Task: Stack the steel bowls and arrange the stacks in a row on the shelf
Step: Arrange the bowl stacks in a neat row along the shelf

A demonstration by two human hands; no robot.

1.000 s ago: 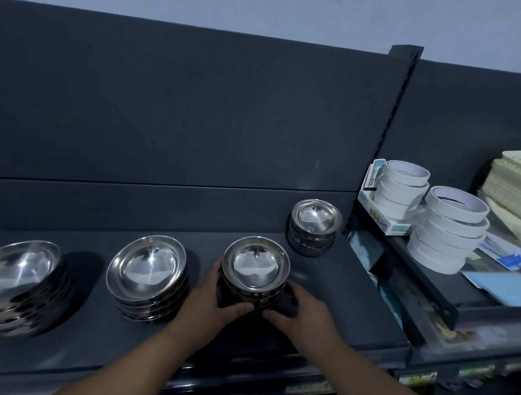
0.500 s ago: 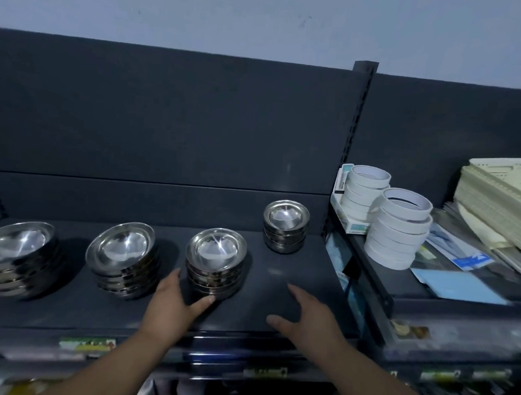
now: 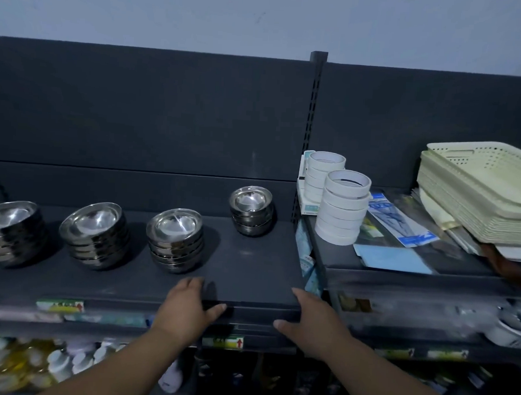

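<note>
My fingers (image 3: pixel 191 286) hold nothing now. A second ago both hands were wrapped round the nearest stack of bowls (image 3: pixel 175 241); half a second ago my left hand (image 3: pixel 187 309) was just beside its base and my right hand (image 3: pixel 311 319) was already off it. Both have since drawn back to the front lip of the shelf (image 3: pixel 249 275), and the stack stands free just beyond my left fingertips, apart from them.

My left hand lies palm down, fingers loose and resting over the shelf's front edge, thumb pointing right along the lip. My right hand mirrors it a little to the right, palm down and relaxed, with the thumb reaching left. Both forearms come up from below.

Left of the nearest stack, the middle stack (image 3: pixel 96 234) and the far-left stack (image 3: pixel 10 232) line up with it in a row along the shelf. The small stack (image 3: pixel 251 210) sits farther back, beyond the gap between my hands and out of line with the other three.

Past my right hand, on the next shelf over, stand two columns of tape rolls (image 3: pixel 343 213), with a blue sheet (image 3: pixel 391 260) beside them and cream baskets (image 3: pixel 480 190) piled farther right.
</note>
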